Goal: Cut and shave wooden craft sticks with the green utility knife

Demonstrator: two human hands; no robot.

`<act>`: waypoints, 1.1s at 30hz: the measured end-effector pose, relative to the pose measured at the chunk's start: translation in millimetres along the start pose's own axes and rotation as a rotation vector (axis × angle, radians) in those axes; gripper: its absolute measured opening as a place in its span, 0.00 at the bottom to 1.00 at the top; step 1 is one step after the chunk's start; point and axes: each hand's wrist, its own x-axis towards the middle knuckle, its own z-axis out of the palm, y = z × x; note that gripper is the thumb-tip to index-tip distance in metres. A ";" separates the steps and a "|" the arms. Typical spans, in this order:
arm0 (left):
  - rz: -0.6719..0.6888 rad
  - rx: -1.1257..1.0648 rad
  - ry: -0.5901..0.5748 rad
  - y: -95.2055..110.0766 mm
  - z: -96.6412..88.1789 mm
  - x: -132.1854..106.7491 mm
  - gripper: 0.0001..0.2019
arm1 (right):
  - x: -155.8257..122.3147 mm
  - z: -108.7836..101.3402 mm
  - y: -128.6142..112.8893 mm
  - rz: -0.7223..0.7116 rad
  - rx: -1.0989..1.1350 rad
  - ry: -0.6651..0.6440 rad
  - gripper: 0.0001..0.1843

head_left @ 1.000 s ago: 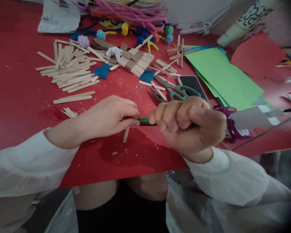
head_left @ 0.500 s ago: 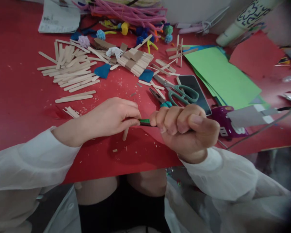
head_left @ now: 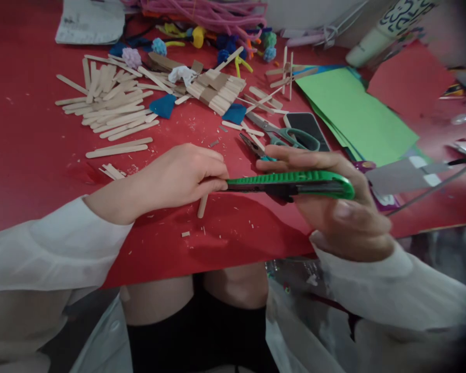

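Note:
A green and black utility knife (head_left: 295, 181) extends sideways above the near part of the table. My left hand (head_left: 188, 176) is closed, thumb and fingers pinching the knife's narrow left end, so its tip is hidden. My right hand (head_left: 345, 217) is open beside the knife's thick end, with fingers stretched out behind the handle and thumb apart. Whether the right palm touches the handle, I cannot tell. A wooden craft stick (head_left: 202, 205) pokes out below my left hand; its upper part is covered.
Beyond my hands lie pliers (head_left: 252, 145), green-handled scissors (head_left: 291, 137) and a phone (head_left: 306, 127). Many craft sticks (head_left: 112, 111) are heaped at the left. Green paper sheets (head_left: 357, 111) lie to the right. Wood scraps (head_left: 185, 234) dot the red table (head_left: 159, 259).
My right hand has unwrapped from the knife's handle, fingers now straightened, and shifted right, exposing the green body. The left hand keeps its pinch. The camera view has shifted slightly.

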 end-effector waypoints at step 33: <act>-0.083 0.183 -0.302 -26.8 2.5 -31.6 0.38 | 7.5 26.5 -19.3 -0.307 -1.704 -0.800 0.28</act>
